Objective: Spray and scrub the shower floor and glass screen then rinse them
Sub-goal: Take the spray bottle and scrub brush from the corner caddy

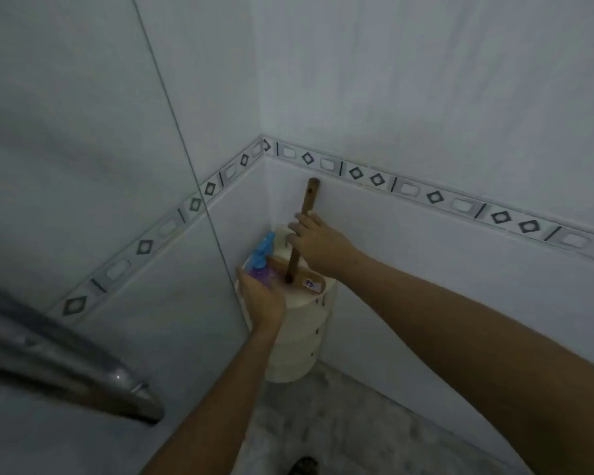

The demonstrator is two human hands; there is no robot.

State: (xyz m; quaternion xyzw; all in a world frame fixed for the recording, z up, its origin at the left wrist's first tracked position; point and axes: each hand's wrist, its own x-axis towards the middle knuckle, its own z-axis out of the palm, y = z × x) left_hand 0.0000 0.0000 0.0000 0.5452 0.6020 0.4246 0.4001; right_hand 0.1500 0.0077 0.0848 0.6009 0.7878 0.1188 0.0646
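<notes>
A cream stool [300, 334] stands in the tiled corner of the shower. On its top lies a wooden scrub brush [309, 283] whose long brown handle [307, 204] points up along the wall. My right hand [318, 245] grips that handle about halfway up. My left hand [263, 296] holds a purple spray bottle [263, 269] with a blue trigger head at the stool's left edge. The glass screen [93, 186] fills the left side, and the grey speckled shower floor [340, 413] lies below.
A chrome bar handle [83, 368] on the glass screen juts across the lower left. White tiled walls [443, 97] with a diamond-pattern border strip meet behind the stool. A dark foot [302, 466] shows at the bottom edge.
</notes>
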